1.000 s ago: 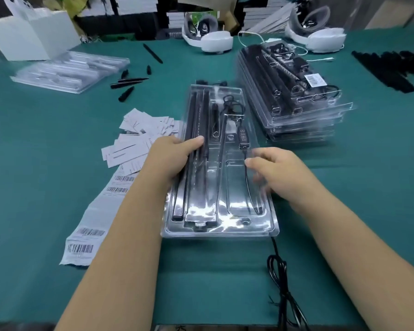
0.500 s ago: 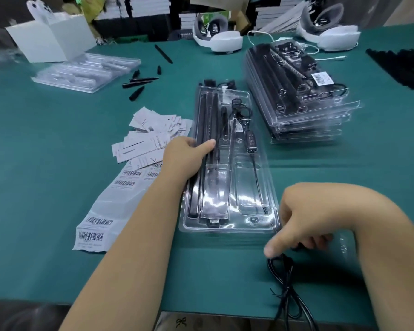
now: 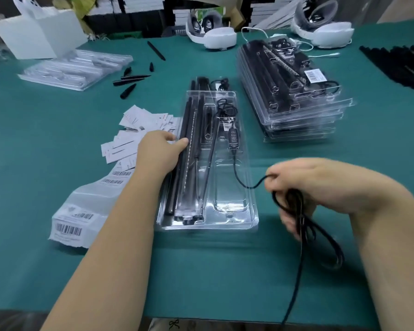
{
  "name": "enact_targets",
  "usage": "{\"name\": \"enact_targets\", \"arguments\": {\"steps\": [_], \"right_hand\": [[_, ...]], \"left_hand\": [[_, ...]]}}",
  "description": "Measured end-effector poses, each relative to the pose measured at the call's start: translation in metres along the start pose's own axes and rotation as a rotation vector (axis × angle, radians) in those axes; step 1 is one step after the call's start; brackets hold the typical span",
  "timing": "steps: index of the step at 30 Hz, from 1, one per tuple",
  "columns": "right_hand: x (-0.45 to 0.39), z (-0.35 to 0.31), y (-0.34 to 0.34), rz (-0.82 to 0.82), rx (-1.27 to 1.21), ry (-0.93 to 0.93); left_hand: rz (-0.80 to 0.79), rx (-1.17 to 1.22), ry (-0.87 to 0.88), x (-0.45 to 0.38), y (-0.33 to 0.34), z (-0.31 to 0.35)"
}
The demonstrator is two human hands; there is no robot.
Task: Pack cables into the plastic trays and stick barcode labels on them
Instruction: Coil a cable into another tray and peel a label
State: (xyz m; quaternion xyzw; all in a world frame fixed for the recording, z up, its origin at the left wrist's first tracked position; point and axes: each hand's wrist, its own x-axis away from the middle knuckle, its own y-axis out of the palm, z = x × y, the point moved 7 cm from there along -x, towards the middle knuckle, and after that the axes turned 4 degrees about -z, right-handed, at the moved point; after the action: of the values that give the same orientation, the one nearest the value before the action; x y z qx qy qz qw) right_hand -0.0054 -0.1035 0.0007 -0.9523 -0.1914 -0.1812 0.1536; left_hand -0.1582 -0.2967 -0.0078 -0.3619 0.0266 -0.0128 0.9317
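A clear plastic tray [image 3: 232, 218] lies lengthwise in the middle of the green table, with black bars in its left channels and a small controller [image 3: 232, 139] in its right part. My left hand [image 3: 159, 152] rests on the tray's left edge, thumb across a black bar. A black cable [image 3: 308, 225] runs from the controller to my right hand [image 3: 304, 185], which grips a looped bundle of it just right of the tray. The loops hang below that hand, blurred. A strip of barcode labels [image 3: 68, 229] lies left of my left forearm.
A stack of packed trays [image 3: 296, 108] with a barcode label on top stands at the right. Loose paper slips [image 3: 129, 137] lie left of the tray. Empty trays [image 3: 74, 68], a white box [image 3: 38, 34], black pieces [image 3: 129, 80], two white headsets [image 3: 213, 32] and black bars [image 3: 397, 63] lie farther back.
My right hand went from the tray down to the cable bundle at the table's near edge, took hold of it and lifted it up beside the tray. The left hand stayed put.
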Motion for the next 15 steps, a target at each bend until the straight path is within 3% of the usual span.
{"name": "enact_targets", "arguments": {"steps": [3, 9, 12, 15], "right_hand": [[0.002, 0.0, -0.029, 0.203, -0.217, -0.1], [-0.006, 0.002, -0.038, 0.474, 0.004, -0.101], [-0.011, -0.001, -0.023, 0.362, -0.2, -0.151], [-0.012, 0.001, -0.002, 0.09, -0.552, -0.132]], "left_hand": [[-0.024, 0.006, -0.005, 0.0, -0.001, -0.001], [-0.065, -0.067, -0.016, 0.0, -0.006, -0.002], [-0.067, -0.166, -0.003, 0.003, -0.008, 0.001], [-0.006, -0.262, 0.049, 0.009, -0.008, 0.012]]}}
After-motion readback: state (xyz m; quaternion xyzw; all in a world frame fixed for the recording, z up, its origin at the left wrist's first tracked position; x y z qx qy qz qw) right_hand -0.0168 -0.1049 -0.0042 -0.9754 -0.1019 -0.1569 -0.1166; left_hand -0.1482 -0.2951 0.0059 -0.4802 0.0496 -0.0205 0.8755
